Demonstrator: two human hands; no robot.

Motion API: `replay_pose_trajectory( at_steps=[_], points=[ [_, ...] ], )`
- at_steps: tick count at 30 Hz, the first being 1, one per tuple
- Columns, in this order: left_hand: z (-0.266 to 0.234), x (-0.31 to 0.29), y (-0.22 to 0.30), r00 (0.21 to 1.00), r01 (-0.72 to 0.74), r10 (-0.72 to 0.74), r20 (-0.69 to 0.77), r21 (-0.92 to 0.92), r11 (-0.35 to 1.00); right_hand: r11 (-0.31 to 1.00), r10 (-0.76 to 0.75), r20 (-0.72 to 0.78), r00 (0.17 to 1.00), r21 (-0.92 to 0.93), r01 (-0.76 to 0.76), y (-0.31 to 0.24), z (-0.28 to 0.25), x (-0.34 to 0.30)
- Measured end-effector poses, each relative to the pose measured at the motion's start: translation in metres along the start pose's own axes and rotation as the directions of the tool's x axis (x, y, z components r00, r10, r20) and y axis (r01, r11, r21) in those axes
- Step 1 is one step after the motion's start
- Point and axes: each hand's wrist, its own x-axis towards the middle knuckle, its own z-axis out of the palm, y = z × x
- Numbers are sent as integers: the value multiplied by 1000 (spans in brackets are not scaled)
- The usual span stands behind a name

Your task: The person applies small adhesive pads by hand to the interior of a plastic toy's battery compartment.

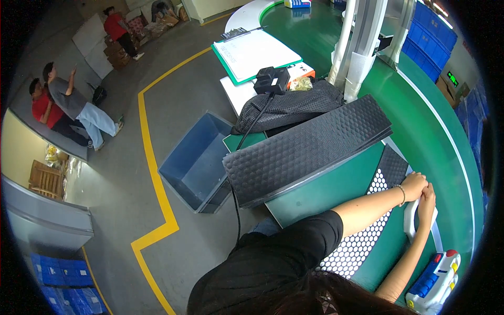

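My left hand (414,185) and my right hand (427,201) are close together at the right side of the green worktop, both with curled fingers. A white curved, loop-like part (410,221) runs beneath my right hand, which seems closed on it. What my left fingers grip is hidden. A beaded bracelet (402,195) circles my left wrist. Under my left forearm lies a long black strip covered with white hexagons (359,242); its far end is a plain dark textured piece (392,167). Beside my right forearm sits a white toy-like device (434,283) with blue, red and yellow parts.
A stack of black textured sheets (310,149) lies across the worktop. Behind it are a black mesh bag (294,105), a black boxy device (271,80) with a cable, and a clipboard (257,52). A grey-blue bin (197,163) stands left; a metal post (362,47) rises behind.
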Motion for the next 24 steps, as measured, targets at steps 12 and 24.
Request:
replay_pose_trajectory(
  at_steps=[12, 24],
  points=[
    [1, 0, -1, 1000, -17, 17, -8, 5, 1000, 999, -44, -38, 998, -32, 43, 10, 4, 0],
    [-1, 0, 0, 1000, -4, 4, -1, -11, 1000, 1000, -17, -21, 1000, -6, 17, -2, 0, -1]
  ],
)
